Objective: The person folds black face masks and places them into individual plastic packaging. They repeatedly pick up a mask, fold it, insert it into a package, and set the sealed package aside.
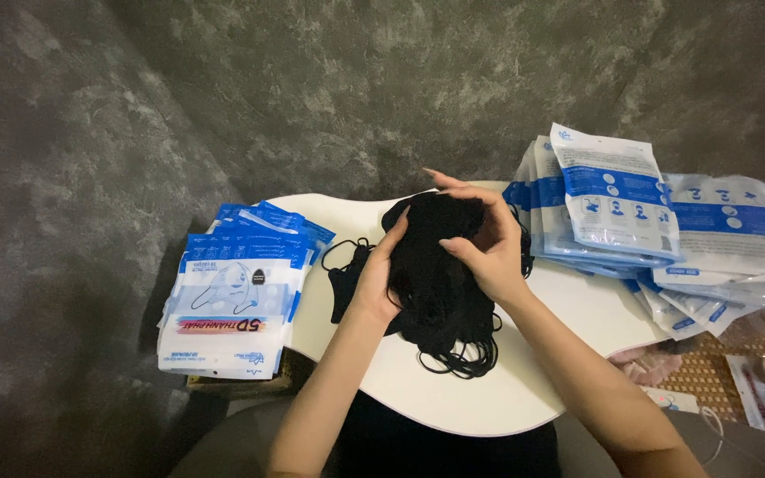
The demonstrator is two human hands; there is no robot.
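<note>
From the head camera, both bare hands are meeting over the middle of a small white table (506, 398) with a rounded near edge. Between them they are holding up a thick bundle of black face masks (431, 265), just above the tabletop.

The left hand (376, 279) is gripping the bundle's left side — its fingers are curling in behind the black fabric, so their tips are hidden. The right hand (489, 248) is clasping the bundle from the right and over the top, with its fingers bent and pressing into the cloth and one fingertip pointing up toward the far edge. Thin black ear loops (458, 358) are hanging from the bottom of the bundle in a tangle and trailing onto the table toward its near edge.

Another black mask (344, 288) is lying flat on the table near its left edge, just beside the left wrist, with its loops spread toward the far side.

Off the table's left edge, a stack of white-and-blue flat packets (236, 310) is sitting on a low support whose kind I cannot tell. Over the table's right edge and far right corner, a fanned heap of similar white-and-blue pouches (648, 221) is spreading out — overlapping one another and overhanging the table. A grey mottled backdrop (223, 88) is rising behind everything.
</note>
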